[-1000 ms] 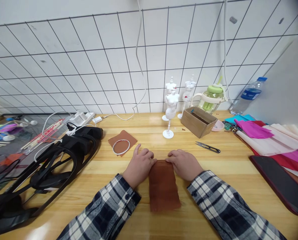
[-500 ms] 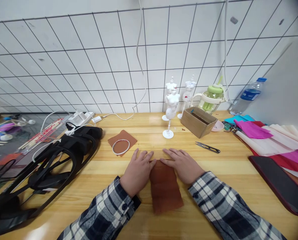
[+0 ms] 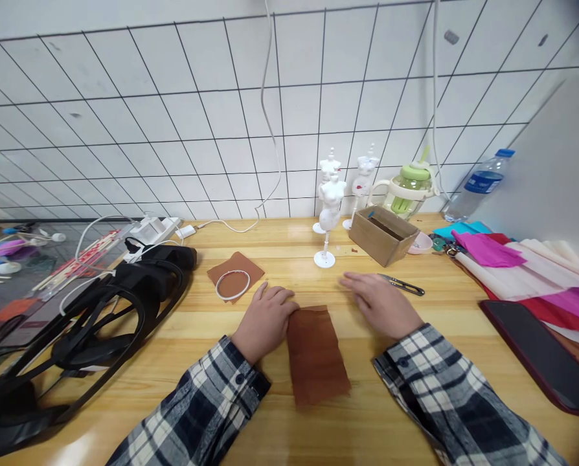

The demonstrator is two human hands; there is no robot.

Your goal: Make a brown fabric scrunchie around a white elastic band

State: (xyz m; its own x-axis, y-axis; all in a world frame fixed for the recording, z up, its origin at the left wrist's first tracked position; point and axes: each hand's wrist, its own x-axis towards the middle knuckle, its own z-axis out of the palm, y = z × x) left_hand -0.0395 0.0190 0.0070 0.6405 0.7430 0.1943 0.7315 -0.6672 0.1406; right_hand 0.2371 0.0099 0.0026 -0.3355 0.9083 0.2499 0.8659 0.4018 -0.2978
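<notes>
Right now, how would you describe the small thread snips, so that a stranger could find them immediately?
Start at the wooden table and find the open cardboard box near the tiled wall. Just in front of the box, beyond the fingertips of the right hand, lie the thread snips. They are the only thin, dark metal tool there, flat on bare wood.

Both forearms, in plaid sleeves, are extended forward and converge toward the middle. The left hand (image 3: 266, 318) is laid palm down with fingers (image 3: 283, 299) loosely curled. The right hand (image 3: 383, 304) is held flat, fingers (image 3: 355, 283) stretched out and pointed leftward.
</notes>
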